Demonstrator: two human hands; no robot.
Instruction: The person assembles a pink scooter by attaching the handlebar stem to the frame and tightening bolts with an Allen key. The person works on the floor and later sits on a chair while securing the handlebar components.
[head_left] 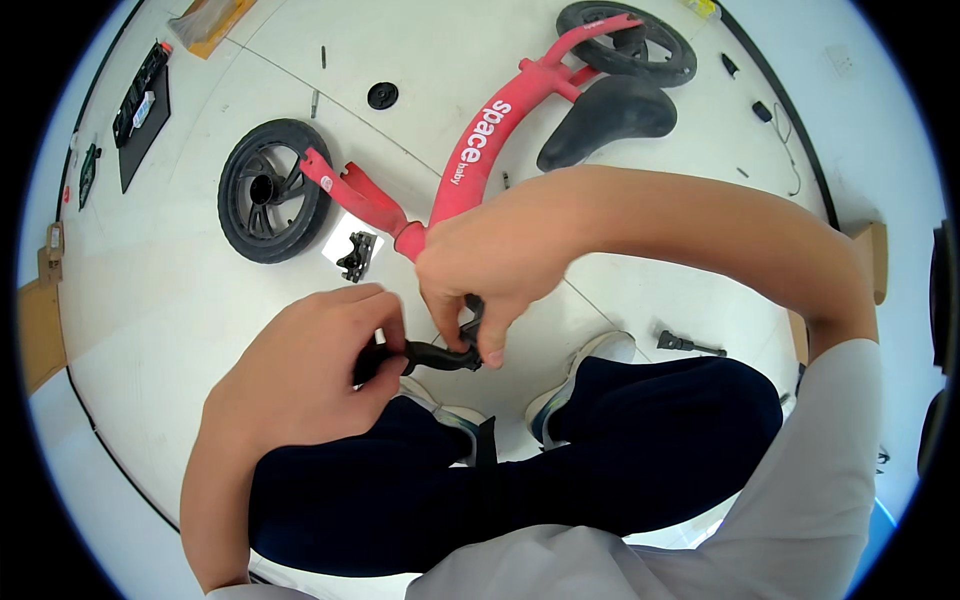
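A black curved handlebar [440, 357] is between my two hands, above my shoes. My left hand [305, 365] is closed around its left end. With thumb and fingers, my right hand [505, 265] pinches its other part, and the fingers hide some of it. Just beyond my right hand lies a red balance bike frame [480, 150], its head end partly covered by that hand. The red fork [360, 195] reaches left from there, its tip beside a loose black wheel [272, 190]. A small black clamp-like part [356, 256] rests on a white sheet near my left hand.
The frame's far end carries a black wheel [660, 45] and a black saddle [610, 118]. A round black disc [382, 95] lies beyond the fork. A short black post [690, 344] is by my right shoe [590, 370]. Tools on a dark mat [146, 145] lie far left.
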